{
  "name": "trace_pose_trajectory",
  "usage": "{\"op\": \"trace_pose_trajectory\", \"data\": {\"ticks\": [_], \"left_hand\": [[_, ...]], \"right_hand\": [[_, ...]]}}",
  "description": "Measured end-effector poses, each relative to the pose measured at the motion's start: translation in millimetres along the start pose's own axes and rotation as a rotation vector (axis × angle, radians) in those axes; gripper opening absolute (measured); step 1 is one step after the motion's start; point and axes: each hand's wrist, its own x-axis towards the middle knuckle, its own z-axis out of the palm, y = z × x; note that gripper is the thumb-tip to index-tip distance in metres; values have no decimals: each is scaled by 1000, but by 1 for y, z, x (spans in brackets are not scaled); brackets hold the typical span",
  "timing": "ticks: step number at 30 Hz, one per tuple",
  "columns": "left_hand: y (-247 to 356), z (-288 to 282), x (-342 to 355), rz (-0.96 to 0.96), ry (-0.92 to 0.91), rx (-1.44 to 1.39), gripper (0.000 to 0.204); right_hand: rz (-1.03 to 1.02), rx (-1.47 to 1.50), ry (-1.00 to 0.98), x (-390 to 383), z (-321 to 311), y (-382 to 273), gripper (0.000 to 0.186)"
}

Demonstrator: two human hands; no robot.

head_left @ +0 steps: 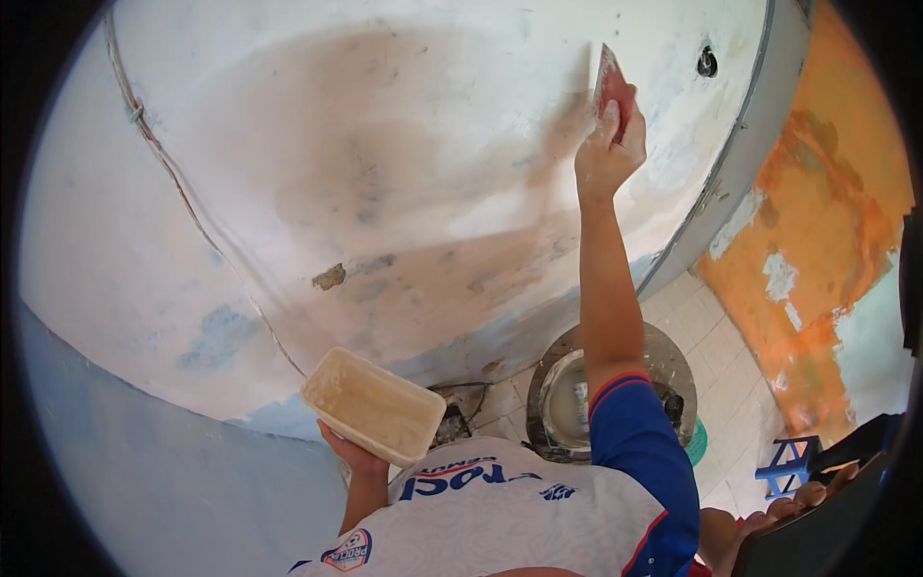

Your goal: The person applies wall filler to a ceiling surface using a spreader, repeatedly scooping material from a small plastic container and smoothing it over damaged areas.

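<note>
My right hand (612, 154), arm stretched up and forward, is closed around a red putty knife (610, 79). The blade lies at or very near the whitish wall (461, 202); whether it touches, I cannot tell. Down at the lower left, my left hand (358, 454) grips a cream rectangular tub (361, 431) from below and the side. Pale residue coats the inside of the tub. Patchy white, pinkish and bluish areas cover the wall, with a chipped spot (329, 277) low on it.
A cable (183, 188) runs down the wall's left side. A dark hole (707, 62) is at the upper right. Below my right arm stands a round, stained container (550, 438) on the tiled floor (711, 356). Another person's hand (803, 500) and a blue stool (790, 469) are at the lower right.
</note>
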Motion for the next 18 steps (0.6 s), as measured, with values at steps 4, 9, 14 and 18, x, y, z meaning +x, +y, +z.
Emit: {"op": "trace_pose_trajectory", "data": {"ticks": [4, 9, 14, 18], "left_hand": [[-1, 7, 2, -18, 1, -12, 77], [-5, 31, 2, -34, -6, -29, 77], [-6, 32, 0, -25, -67, -17, 76], [-7, 20, 2, 4, -71, -14, 76]], "right_hand": [[-461, -106, -235, -36, 7, -18, 31], [-438, 181, -517, -97, -3, -50, 30], [-207, -8, -232, -31, -6, -35, 26], [-115, -39, -119, -9, -2, -10, 27]]}}
